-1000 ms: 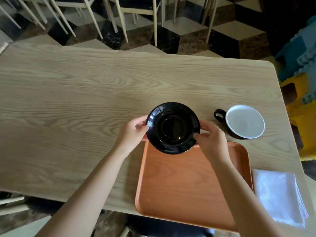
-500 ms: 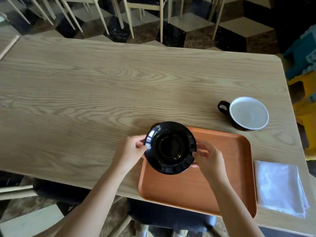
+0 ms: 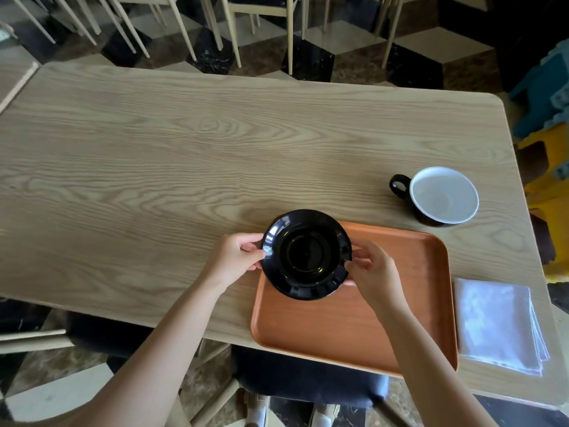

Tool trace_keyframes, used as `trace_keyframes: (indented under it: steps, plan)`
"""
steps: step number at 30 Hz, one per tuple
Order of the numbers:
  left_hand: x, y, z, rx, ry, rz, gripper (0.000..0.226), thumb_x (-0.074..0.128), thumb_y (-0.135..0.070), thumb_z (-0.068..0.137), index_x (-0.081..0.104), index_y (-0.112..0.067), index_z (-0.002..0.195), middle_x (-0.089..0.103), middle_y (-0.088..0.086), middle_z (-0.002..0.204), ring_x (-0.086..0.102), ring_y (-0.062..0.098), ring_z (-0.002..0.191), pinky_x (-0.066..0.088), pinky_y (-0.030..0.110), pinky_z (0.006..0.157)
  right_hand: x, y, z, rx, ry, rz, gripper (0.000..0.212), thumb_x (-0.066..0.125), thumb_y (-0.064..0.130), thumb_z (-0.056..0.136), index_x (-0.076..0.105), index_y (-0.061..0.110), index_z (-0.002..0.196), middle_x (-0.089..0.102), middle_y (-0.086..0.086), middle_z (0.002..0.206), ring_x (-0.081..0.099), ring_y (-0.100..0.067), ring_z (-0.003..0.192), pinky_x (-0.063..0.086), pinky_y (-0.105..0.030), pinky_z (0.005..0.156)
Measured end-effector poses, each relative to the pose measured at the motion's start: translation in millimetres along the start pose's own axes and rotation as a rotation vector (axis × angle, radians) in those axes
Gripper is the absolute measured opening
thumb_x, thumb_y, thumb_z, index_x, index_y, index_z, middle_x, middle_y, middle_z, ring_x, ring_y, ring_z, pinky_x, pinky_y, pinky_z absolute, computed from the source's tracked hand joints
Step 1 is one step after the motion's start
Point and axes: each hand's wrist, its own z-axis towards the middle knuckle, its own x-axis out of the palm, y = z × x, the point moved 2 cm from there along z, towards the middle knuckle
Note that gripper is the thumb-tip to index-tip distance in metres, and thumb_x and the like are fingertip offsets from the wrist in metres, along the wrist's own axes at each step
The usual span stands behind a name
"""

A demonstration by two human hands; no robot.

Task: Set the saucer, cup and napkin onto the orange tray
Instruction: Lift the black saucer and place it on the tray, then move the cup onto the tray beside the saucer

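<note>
A glossy black saucer (image 3: 307, 254) is held level over the far left corner of the orange tray (image 3: 354, 322). My left hand (image 3: 235, 257) pinches its left rim and my right hand (image 3: 371, 271) pinches its right rim. Whether the saucer touches the tray I cannot tell. A black cup (image 3: 438, 197) with a white inside stands upright on the table beyond the tray's far right corner, its handle pointing left. A folded white napkin (image 3: 498, 325) lies flat on the table just right of the tray.
The wooden table (image 3: 154, 167) stretches left and far of the tray. Its near edge runs under my forearms, with a dark chair seat (image 3: 308, 380) below. Pale chair legs (image 3: 215, 23) stand beyond the far edge. Blue and yellow plastic objects (image 3: 551, 124) sit off the right edge.
Both hands have brought the saucer down and toward me, from the tray's far edge to over its far left corner. The cup and napkin have stayed where they were.
</note>
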Motion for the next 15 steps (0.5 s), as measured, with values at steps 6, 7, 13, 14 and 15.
trace_keyframes:
  steps: [6, 7, 13, 14, 15]
  plan:
    - [-3, -14, -7, 0.082, -0.143, 0.379, 0.036, 0.060, -0.018, 0.085, 0.059, -0.016, 0.120, 0.070, -0.001, 0.092, 0.067, 0.014, 0.074, 0.051, 0.030, 0.072, -6, 17, 2, -0.016, 0.084, -0.277, 0.030, 0.062, 0.007, 0.078, 0.063, 0.021, 0.104, 0.067, 0.001, 0.089, 0.063, -0.017, 0.076, 0.046, -0.024, 0.069]
    - [-3, -20, -11, 0.126, -0.194, 0.463, 0.036, 0.058, -0.019, 0.086, 0.057, -0.017, 0.122, 0.069, -0.002, 0.095, 0.065, 0.018, 0.080, 0.051, 0.034, 0.075, -8, 21, 1, -0.062, 0.072, -0.341, 0.025, 0.063, 0.007, 0.079, 0.064, 0.019, 0.101, 0.067, 0.002, 0.088, 0.061, -0.015, 0.076, 0.042, -0.020, 0.067]
    - [53, -95, -38, 0.605, -0.228, 0.544, 0.029, 0.057, -0.018, 0.087, 0.061, -0.015, 0.116, 0.067, -0.001, 0.099, 0.064, 0.019, 0.084, 0.054, 0.034, 0.070, -61, 48, -15, -0.410, -0.181, -0.578, 0.021, 0.067, 0.008, 0.078, 0.066, 0.009, 0.098, 0.065, -0.009, 0.101, 0.057, -0.026, 0.094, 0.042, -0.028, 0.081]
    - [60, -101, -39, 0.689, -0.223, 0.582, 0.029, 0.059, -0.017, 0.086, 0.061, -0.013, 0.115, 0.068, 0.003, 0.103, 0.064, 0.021, 0.089, 0.054, 0.034, 0.070, -67, 51, -15, -0.450, -0.219, -0.644, 0.025, 0.070, 0.010, 0.076, 0.066, 0.008, 0.101, 0.064, -0.011, 0.106, 0.055, -0.030, 0.100, 0.043, -0.032, 0.083]
    - [71, -110, -39, 0.772, -0.204, 0.614, 0.031, 0.062, -0.016, 0.085, 0.061, -0.010, 0.115, 0.067, 0.006, 0.107, 0.064, 0.024, 0.093, 0.054, 0.035, 0.071, -78, 52, -13, -0.466, -0.257, -0.710, 0.031, 0.072, 0.013, 0.075, 0.065, 0.007, 0.104, 0.062, -0.013, 0.112, 0.052, -0.033, 0.107, 0.044, -0.037, 0.086]
